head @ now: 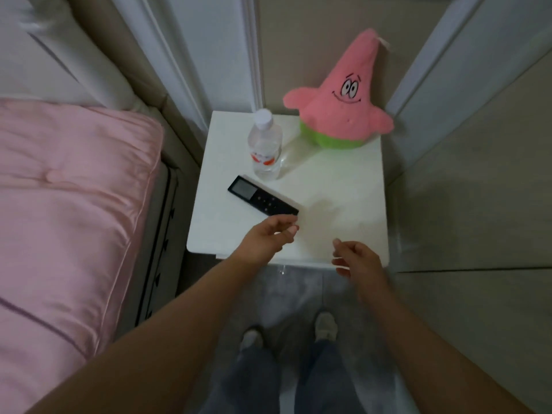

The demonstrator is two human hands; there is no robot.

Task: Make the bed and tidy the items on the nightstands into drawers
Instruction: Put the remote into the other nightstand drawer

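Head view, looking down: white nightstand (337, 186) worktop between the bed and a wall panel. On it a black remote control (263, 195) with a small screen lies flat, diagonal, near the front left; a clear plastic water bottle (265, 144) with white cap stands upright just behind the remote's screen end, close but contact unclear; a pink star plush toy (340, 100) with green shorts sits upright at the back right corner, leaning toward the wall. Left hand (268, 234) is over the front of the worktop, fingers (291, 230) loosely curled, tips just at the remote's near end, holding nothing; whether they touch the remote can't be told. Right hand (355, 258) hovers at the front right edge of the worktop, fingers loosely curled, relaxed, holding nothing, well apart from the remote. Bed at left has a pink satin pillow (71, 204) against a white upholstered headboard (59, 61). Below, the person's legs in grey trousers and light slippers (325, 324) stand on a grey rug (292, 291).
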